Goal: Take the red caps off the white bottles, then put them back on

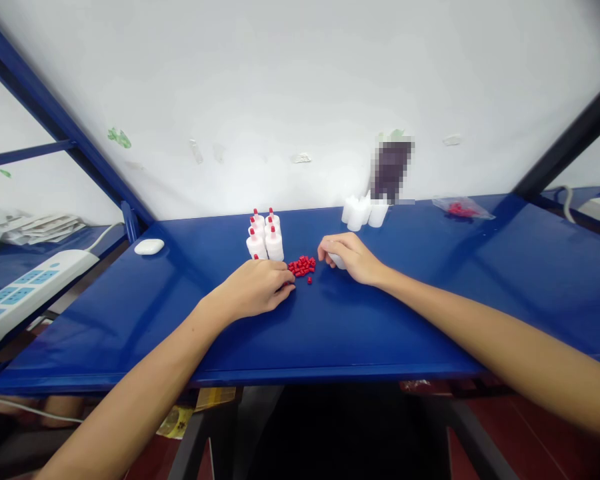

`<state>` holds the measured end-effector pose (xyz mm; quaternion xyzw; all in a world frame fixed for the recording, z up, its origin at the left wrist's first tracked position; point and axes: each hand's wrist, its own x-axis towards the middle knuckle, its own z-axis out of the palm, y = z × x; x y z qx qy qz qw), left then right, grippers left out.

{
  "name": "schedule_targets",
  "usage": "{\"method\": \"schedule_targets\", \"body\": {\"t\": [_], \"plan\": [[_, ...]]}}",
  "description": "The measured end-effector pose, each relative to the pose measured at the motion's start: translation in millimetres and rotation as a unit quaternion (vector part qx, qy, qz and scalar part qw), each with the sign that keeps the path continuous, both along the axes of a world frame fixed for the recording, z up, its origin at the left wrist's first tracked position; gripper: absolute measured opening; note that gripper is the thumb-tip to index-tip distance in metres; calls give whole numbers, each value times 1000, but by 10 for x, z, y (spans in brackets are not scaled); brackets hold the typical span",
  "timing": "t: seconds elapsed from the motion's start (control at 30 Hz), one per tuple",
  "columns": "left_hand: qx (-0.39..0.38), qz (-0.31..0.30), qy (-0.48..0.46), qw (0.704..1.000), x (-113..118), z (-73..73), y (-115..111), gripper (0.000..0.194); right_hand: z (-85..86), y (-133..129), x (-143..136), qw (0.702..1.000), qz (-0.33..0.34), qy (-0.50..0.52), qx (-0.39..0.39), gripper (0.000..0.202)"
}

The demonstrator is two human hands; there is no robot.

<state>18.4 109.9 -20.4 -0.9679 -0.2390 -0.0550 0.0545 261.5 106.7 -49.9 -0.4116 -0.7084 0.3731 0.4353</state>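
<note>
My left hand point(257, 287) is closed at the left edge of a pile of small red caps point(303, 267). A bit of red shows between its thumb and fingers, a cap in a pinch. One loose cap point(309, 281) lies just in front of the pile. To the right of the pile, my right hand point(353, 257) is wrapped round a small white plastic bottle point(337, 261), which is tilted and partly hidden by the fingers. Several white bottles with red tips point(275, 245) stand upright in two rows behind my left hand, which partly covers the nearest one.
Several white bottles without red tips point(355, 215) stand near the wall, beside a blurred dark object point(391, 170). A clear bag of red caps point(463, 208) lies at the back right of the blue table point(340, 333). A white case point(149, 247) and a power strip point(30, 287) are at left.
</note>
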Motion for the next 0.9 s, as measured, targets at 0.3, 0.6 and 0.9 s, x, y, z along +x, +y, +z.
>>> {"method": "schedule_targets", "body": {"t": [0.3, 0.6, 0.9], "plan": [[-60, -64, -241, 966, 49, -75, -47, 15, 39, -131, -86, 999, 25, 33, 0, 52], [-191, -35, -498, 845, 222, -162, -176, 15, 139, -296, -255, 996, 90, 22, 1, 46], [-183, -11, -503, 845, 293, -224, -217, 16, 186, -357, -284, 983, 131, -76, 102, 42]]}}
